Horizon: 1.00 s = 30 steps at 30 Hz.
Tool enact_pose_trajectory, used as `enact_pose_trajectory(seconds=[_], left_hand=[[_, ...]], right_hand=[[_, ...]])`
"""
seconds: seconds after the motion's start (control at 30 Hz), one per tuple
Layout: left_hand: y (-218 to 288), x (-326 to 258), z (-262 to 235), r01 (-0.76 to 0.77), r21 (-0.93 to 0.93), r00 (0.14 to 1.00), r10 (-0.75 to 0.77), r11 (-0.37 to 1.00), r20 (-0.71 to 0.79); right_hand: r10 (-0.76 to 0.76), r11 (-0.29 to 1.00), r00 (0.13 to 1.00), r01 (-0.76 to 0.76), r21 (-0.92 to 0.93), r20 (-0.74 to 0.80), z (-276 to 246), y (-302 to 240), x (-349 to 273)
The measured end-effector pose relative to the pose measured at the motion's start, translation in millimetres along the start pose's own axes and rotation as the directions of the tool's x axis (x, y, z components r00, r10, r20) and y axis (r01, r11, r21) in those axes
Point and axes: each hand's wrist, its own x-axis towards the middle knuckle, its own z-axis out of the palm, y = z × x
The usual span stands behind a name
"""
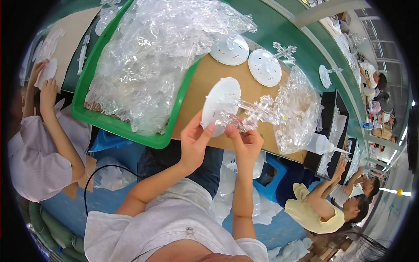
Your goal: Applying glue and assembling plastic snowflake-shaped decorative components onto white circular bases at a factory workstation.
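Observation:
In front of my chest, my left hand (194,140) is closed on the lower rim of a white round base (220,105), thumb in front. A clear ornate plastic stem (259,110) sticks out from the base to the right. My right hand (245,142) pinches a small clear plastic piece (235,122) close to the base's face; whether it touches the base I cannot tell. Beyond my hands, a white round base with slots (230,50) rests on the cardboard sheet (192,115). Beside it lies another white base (264,67) with a clear cross-shaped stem (284,51).
A green tray (183,98) at the left holds a bulky bag of clear plastic parts (144,61). At the right are another clear bag (299,109), a white squeeze bottle (321,144) and a black bin (334,131). Co-workers (48,144) sit on both sides.

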Motion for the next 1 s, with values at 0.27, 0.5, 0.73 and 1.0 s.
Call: enact_pose_trajectory(seconds=[0.27, 0.5, 0.73, 1.0], left_hand=[[13.6, -8.7, 4.6, -0.083, 0.111, 0.990, 0.069, 0.990, 0.124], [18.9, -10.6, 2.8, -0.054, 0.183, 0.988, 0.027, 0.982, 0.149], [18.3, -8.0, -0.5, -0.046, 0.210, 0.989, 0.014, 0.977, 0.150], [-19.9, 13.7, -13.3, 0.062, -0.047, 0.996, -0.060, 0.997, 0.062]], right_hand=[[0.022, 0.983, 1.000, -0.019, 0.184, -0.012, 6.0, -7.2, -6.4], [-0.052, 0.997, 0.993, 0.058, 0.059, -0.107, 10.6, -15.2, -15.7], [-0.122, 0.983, 0.988, 0.108, -0.151, -0.089, 10.9, -21.6, -15.0], [-0.273, 0.743, 0.962, 0.230, -0.628, 0.029, 23.9, -18.3, 10.2]])
